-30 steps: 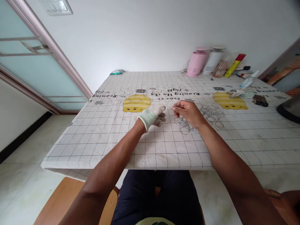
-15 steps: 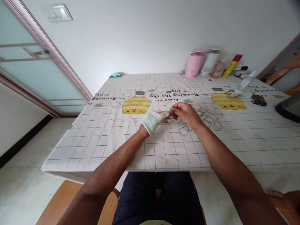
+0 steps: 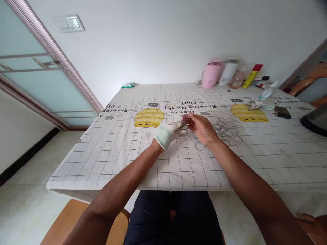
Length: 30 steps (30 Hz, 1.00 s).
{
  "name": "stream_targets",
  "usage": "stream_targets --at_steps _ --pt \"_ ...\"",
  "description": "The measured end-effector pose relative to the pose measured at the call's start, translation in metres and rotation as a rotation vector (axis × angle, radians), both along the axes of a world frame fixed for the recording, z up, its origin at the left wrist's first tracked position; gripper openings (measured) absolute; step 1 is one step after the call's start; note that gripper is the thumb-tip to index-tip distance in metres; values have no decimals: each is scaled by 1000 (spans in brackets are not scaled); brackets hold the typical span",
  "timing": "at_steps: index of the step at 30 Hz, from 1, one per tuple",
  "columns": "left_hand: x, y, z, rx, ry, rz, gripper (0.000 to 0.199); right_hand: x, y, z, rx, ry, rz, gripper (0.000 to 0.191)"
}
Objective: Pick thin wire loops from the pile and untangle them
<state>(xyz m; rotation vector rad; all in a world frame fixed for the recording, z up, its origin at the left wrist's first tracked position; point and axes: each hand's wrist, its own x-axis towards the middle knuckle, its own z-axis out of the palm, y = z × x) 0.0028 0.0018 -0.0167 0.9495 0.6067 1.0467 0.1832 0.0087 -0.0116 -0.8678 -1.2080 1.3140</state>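
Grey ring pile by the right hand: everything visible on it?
The grey ring pile is a loose tangle of many thin, rounded loops that look like fine wire, though the material is uncertain. They overlap too densely to count; a few stand out at the edges. It lies spread on the grid-patterned tablecloth. The right hand hides part; contact is unclear.

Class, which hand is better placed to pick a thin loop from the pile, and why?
Probably the right hand: it is bare and nearer the loop pile, while the gloved left hand is farther away.
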Motion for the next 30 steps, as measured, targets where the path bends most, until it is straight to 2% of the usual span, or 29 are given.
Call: stream_targets --at_steps 9,18,20,25,30 --pt "7 -1 -3 -52 59 -44 33 1 3 -7 19 -87 -72 28" --pt "2 3 1 -52 120 73 21 0 4 -10 62 30 -72 16" --pt "2 2 1 -66 107 71 19 0 4 -10 63 26 -75 15" --pt "0 0 4 -141 96 -36 15 3 3 -7 55 -59 -71 19" --pt "2 1 3 -178 176 -2 13 1 2 -5 50 -115 -101 22"
